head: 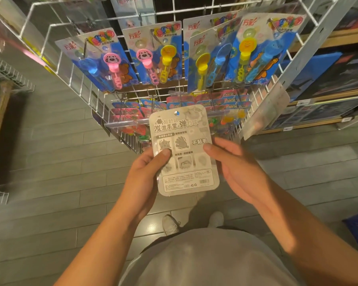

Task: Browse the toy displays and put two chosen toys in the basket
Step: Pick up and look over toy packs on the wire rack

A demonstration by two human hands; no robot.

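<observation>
Hands first: left hand (147, 174) and right hand (234, 168) both pinch a grey toy card (184, 149), printed back up, held above the floor. Behind it hang bubble wand packs (153, 56) on a white wire rack (256, 96).

Grey toy card (184, 149) (printed back showing), upright, before hanging bubble-wand packs (153, 56)

The grey toy card (184, 149) reads "发泄手掌+弹力球" and "不粘手"; bubble-wand cards (153, 52) read "方彩".
</observation>
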